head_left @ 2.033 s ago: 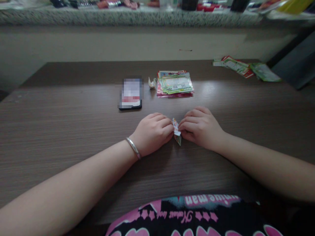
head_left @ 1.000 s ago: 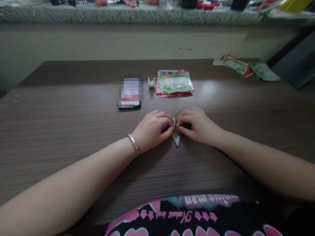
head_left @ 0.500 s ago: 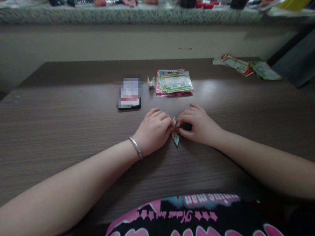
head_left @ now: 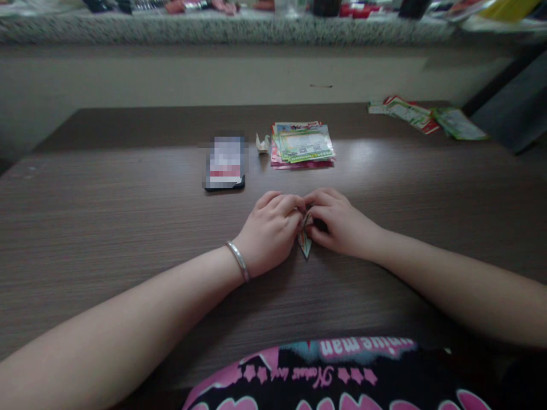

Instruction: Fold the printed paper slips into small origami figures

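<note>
Between my two hands is a small folded paper (head_left: 305, 244), printed in colour, its pointed lower end aimed toward me. My left hand (head_left: 276, 230), with a silver bracelet at the wrist, grips the paper from the left with fingers bent. From the right, my right hand (head_left: 335, 219) pinches it between thumb and fingers. The fingertips of both hands meet above the paper and hide its upper part. Farther back on the table stands a small folded paper figure (head_left: 262, 144), pale and with upright points.
Beyond my hands lie a phone (head_left: 225, 162) with a blurred screen and a stack of printed wrappers (head_left: 303, 145). More wrappers (head_left: 412, 114) are spread at the far right of the brown table (head_left: 128, 228). A cluttered stone ledge (head_left: 239, 29) runs along the back.
The fingers of both hands have closed in over the top of the folded paper, covering its upper tip. My hands and the paper have shifted slightly toward me.
</note>
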### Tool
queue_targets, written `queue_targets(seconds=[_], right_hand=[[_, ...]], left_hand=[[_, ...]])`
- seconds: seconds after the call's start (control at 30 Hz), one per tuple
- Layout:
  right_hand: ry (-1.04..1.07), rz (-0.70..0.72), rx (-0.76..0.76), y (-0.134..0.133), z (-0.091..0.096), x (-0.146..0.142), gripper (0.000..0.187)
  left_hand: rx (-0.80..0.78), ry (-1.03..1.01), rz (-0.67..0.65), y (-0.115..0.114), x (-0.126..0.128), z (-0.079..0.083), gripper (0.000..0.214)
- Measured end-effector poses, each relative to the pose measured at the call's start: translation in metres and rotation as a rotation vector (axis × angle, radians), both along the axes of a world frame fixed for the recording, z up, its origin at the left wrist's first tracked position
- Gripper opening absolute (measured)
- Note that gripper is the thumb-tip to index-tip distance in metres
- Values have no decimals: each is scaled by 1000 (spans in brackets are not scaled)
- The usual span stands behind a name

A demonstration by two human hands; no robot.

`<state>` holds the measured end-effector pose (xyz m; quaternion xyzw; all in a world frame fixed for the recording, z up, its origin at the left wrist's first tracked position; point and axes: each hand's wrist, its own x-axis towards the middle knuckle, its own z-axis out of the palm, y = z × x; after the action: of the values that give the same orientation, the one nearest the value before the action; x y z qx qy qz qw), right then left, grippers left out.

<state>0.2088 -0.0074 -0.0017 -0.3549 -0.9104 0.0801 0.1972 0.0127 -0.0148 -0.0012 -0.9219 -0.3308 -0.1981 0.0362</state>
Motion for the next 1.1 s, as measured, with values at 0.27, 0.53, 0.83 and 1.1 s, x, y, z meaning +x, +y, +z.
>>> queue_targets(seconds=[0.27,0.53,0.83,1.1], right_hand=[[69,-31,-134,5,0,4,10],[146,-31,-148,10,-2,6,6],[174,-87,-144,12,-8,9,9],[164,-214,-94,8,-7,8,12]], left_hand=[[-328,-66,26,5,-1,0,16],[-336,-140,-18,8,-3,-1,13],[-155,-1,-133,11,-17,1,19],[95,174,-269,7,-21,10,27]])
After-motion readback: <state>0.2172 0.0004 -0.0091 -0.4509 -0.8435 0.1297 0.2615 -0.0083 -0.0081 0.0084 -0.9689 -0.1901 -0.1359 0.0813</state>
